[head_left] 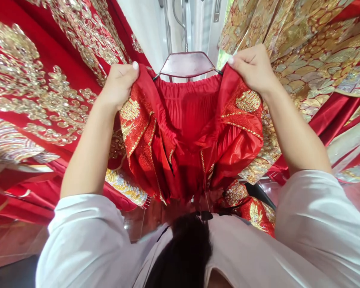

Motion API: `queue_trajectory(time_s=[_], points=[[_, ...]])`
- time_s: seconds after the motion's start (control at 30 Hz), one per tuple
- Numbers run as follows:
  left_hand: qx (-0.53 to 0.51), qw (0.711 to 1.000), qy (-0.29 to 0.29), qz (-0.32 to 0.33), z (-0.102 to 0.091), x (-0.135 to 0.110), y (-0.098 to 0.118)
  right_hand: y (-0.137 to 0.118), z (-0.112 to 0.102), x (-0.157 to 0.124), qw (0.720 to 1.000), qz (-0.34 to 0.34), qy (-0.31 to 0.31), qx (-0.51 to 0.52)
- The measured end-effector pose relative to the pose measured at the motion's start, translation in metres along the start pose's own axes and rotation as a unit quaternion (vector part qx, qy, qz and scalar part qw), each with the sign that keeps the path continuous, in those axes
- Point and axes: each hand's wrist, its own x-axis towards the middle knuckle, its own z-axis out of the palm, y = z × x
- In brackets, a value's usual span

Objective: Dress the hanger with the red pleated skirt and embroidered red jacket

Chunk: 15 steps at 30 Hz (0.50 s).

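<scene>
A red garment [188, 108] with a gathered elastic waist and gold-trimmed panels hangs in front of me, most likely a skirt. My left hand [118, 84] is closed on the left end of its waistband, thumb on top. At the right end, my right hand [253, 70] pinches the waistband the same way. Between the hands sits a hanger [188, 65] with a pale, dark-edged centre plate. Its thin dark bar reaches into the waistband at both ends, and its metal hook [181, 26] rises above. My fingers behind the cloth are hidden.
Red garments with gold sequin embroidery [68, 86] hang close on the left. Gold scale-patterned garments [311, 52] crowd the right side. Below right lies or hangs another red and gold embroidered cloth [254, 208], near the reddish tiled floor [144, 218].
</scene>
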Motion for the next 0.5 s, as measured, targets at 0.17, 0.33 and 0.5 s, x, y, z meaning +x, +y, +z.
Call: queue_trajectory(time_s=[0.17, 0.33, 0.5], points=[[0.085, 0.993, -0.08, 0.033, 0.008, 0.003, 0.018, -0.002, 0.006, 0.0, 0.999, 0.01, 0.049, -0.009], [0.243, 0.962, -0.099, 0.069, 0.004, -0.022, 0.023, 0.003, -0.001, -0.034, 0.995, -0.045, 0.023, -0.085], [0.327, 0.943, -0.056, -0.024, -0.009, -0.033, 0.008, 0.023, -0.006, -0.054, 0.996, -0.015, 0.008, -0.09]])
